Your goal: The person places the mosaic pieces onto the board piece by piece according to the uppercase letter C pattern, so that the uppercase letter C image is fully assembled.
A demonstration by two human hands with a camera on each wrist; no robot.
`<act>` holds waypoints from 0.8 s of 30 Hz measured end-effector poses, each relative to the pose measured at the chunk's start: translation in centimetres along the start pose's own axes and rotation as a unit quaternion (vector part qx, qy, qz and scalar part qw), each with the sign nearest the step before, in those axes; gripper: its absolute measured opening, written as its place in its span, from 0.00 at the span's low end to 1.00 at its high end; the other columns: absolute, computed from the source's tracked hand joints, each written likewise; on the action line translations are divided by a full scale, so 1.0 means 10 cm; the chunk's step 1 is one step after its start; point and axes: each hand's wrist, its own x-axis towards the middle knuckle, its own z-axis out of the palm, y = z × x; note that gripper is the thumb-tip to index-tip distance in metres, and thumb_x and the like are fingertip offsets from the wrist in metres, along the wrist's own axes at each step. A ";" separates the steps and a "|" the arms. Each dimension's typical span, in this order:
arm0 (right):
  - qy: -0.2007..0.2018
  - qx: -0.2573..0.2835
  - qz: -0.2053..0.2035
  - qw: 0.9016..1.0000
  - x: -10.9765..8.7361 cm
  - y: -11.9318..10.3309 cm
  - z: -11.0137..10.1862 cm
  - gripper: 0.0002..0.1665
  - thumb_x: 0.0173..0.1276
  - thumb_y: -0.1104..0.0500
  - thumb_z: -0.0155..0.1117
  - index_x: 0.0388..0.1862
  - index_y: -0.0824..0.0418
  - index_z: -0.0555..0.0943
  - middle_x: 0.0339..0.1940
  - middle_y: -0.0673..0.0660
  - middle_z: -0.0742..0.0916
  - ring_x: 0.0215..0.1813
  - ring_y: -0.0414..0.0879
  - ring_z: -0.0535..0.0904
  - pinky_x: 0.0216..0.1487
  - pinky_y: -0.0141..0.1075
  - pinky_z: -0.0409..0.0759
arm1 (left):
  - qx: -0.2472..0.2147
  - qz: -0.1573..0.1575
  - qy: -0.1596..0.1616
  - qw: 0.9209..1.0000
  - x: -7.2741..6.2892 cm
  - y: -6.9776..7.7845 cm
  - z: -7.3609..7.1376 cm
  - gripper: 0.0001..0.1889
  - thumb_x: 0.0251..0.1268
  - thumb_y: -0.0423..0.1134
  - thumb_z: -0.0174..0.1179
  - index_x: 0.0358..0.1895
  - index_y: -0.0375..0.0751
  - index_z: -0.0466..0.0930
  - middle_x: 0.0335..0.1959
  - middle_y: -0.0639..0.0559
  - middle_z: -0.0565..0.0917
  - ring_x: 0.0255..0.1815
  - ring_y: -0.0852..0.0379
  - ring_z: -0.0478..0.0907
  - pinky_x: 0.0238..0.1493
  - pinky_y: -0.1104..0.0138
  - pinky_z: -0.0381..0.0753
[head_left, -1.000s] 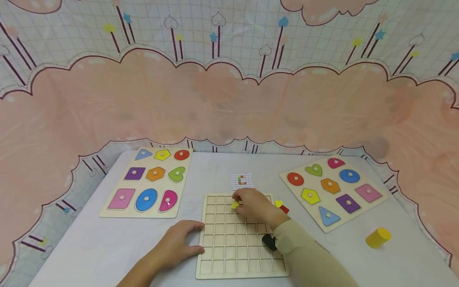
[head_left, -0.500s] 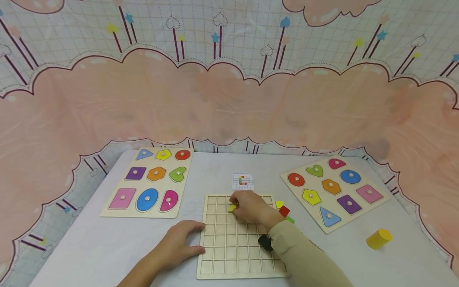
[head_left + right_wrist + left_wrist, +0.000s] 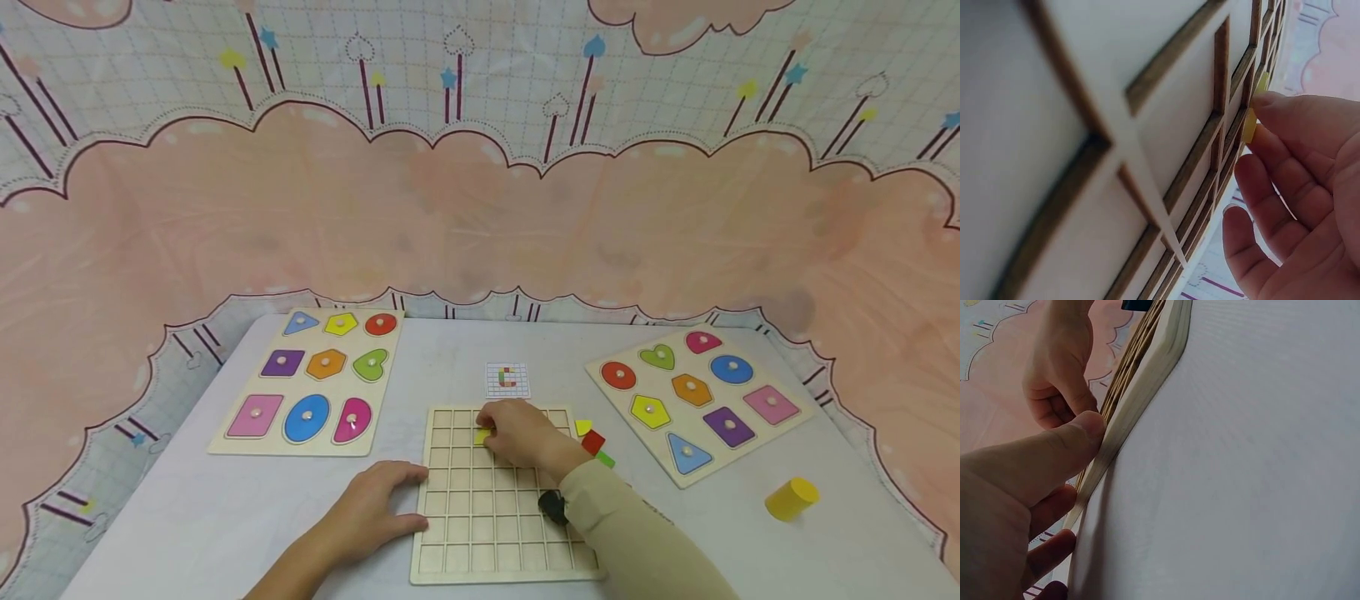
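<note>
Between thumb and fingers, my right hand (image 3: 521, 433) pinches a small flat yellow tile (image 3: 482, 437) at the upper part of a wooden grid board (image 3: 459, 530). In the right wrist view the yellow tile (image 3: 1250, 127) stands slightly proud of the grid, the thumb on its upper side. My left hand (image 3: 373, 510) lies on the table with thumb and fingertips touching the board's left edge. The left wrist view has that thumb (image 3: 1090, 424) against the board's side. A card with a coloured pattern (image 3: 507, 380) lies just beyond the board.
Loose yellow (image 3: 583, 427), red (image 3: 592, 442) and green (image 3: 606, 459) pieces lie at the board's right edge. Knobbed shape puzzles stand left (image 3: 300, 433) and right (image 3: 660, 450). A yellow cylinder (image 3: 791, 498) is far right. A black object (image 3: 552, 507) shows beside the right sleeve.
My right hand has moved a little left with the yellow tile, which now lies flatter over the grid. More of the red and green pieces shows. The left hand has stayed put.
</note>
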 end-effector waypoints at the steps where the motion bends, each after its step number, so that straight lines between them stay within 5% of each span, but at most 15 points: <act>1: 0.000 -0.002 0.001 1.000 0.00 0.00 0.00 0.12 0.66 0.62 0.68 0.49 0.60 0.84 0.41 0.51 0.86 0.43 0.45 0.78 0.52 0.42 0.80 | 0.000 0.000 0.000 1.000 0.00 0.00 0.00 0.27 0.50 0.46 0.78 0.54 0.43 0.82 0.51 0.55 0.82 0.58 0.48 0.76 0.63 0.46 0.72; 19: -0.012 -0.010 0.005 1.000 -0.03 -0.02 0.00 0.16 0.66 0.63 0.66 0.53 0.59 0.85 0.45 0.50 0.87 0.47 0.46 0.79 0.55 0.42 0.79 | 0.004 0.003 0.003 1.000 -0.02 0.01 -0.02 0.27 0.50 0.47 0.78 0.54 0.44 0.82 0.52 0.54 0.82 0.59 0.47 0.76 0.63 0.46 0.72; 24: -0.017 0.027 0.011 0.999 -0.02 0.01 0.01 0.18 0.64 0.64 0.67 0.53 0.59 0.84 0.45 0.49 0.86 0.46 0.45 0.78 0.54 0.42 0.79 | 0.004 0.002 -0.001 1.000 -0.02 0.02 -0.02 0.27 0.50 0.48 0.78 0.54 0.44 0.82 0.52 0.55 0.82 0.59 0.47 0.76 0.63 0.46 0.72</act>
